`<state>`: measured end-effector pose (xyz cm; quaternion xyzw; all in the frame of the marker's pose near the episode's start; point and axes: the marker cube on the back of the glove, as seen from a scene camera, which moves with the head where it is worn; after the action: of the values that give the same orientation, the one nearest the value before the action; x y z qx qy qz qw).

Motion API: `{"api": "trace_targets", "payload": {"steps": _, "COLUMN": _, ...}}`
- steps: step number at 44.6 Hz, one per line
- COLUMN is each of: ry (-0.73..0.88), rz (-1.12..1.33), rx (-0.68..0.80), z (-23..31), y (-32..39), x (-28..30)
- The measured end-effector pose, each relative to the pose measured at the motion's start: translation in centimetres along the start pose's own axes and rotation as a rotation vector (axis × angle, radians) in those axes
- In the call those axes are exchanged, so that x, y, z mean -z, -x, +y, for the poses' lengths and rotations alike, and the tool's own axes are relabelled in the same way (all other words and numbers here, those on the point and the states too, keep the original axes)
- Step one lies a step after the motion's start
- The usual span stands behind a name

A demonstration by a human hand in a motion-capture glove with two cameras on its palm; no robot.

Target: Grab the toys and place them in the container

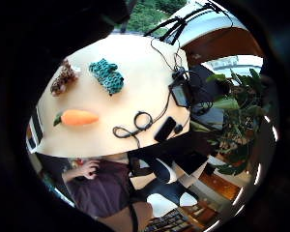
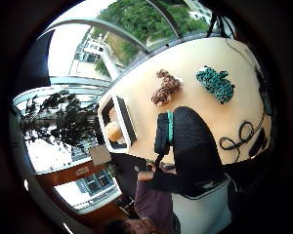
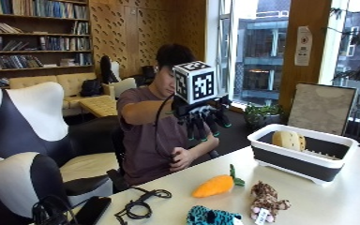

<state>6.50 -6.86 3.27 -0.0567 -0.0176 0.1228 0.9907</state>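
Observation:
Three toys lie on the pale table [image 3: 330, 206]: an orange carrot with a green top [image 3: 216, 185] [image 1: 77, 117], a spotted leopard plush [image 3: 266, 199] [image 1: 64, 78] [image 2: 166, 87], and a teal patterned plush [image 3: 212, 216] [image 1: 107, 75] [image 2: 216, 84]. The container, a white-rimmed dark tub [image 3: 304, 152] [image 2: 116, 124], stands at the table's right and holds a tan plush [image 3: 288, 140]. My gloved right hand [image 3: 204, 117] hangs in the air above the carrot, fingers spread downward, holding nothing.
A coiled black cable [image 3: 139, 206] [image 1: 135, 124] and a black phone-like device [image 3: 93, 210] [image 1: 165, 128] lie on the table's near left. The person's bare left hand [image 3: 183, 159] rests at the table edge. Black and white chairs [image 3: 24, 159] stand behind.

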Motion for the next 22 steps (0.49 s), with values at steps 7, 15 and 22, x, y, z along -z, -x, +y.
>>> {"api": "trace_targets", "payload": {"steps": 7, "ry": 0.039, "rz": 0.025, "rx": -0.048, "z": -2.8, "y": -1.0, "x": -3.2}}
{"api": "trace_targets", "payload": {"steps": 15, "ry": 0.059, "rz": 0.019, "rx": -0.103, "z": -6.5, "y": -2.4, "x": -8.0}}
{"api": "trace_targets", "payload": {"steps": 22, "ry": 0.086, "rz": 0.053, "rx": -0.172, "z": -9.2, "y": -4.1, "x": -14.9}}
